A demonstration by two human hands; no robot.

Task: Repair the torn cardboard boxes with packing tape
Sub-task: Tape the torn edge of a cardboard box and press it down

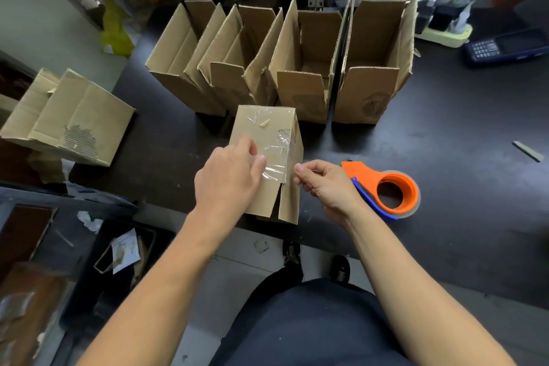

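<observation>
A small cardboard box lies on its side at the front of the dark table, its open flaps toward me. Strips of clear packing tape cover its upper face. My left hand rests on the box, thumb pressing the near end of the tape. My right hand sits at the box's right edge, thumb and forefinger pinched together by the tape's end. An orange and blue tape dispenser lies on the table just right of my right hand.
Several open cardboard boxes stand in a row behind the small box. Another worn box sits at the left off the table. A blue calculator and a power strip lie at the back right. A cardboard scrap lies far right.
</observation>
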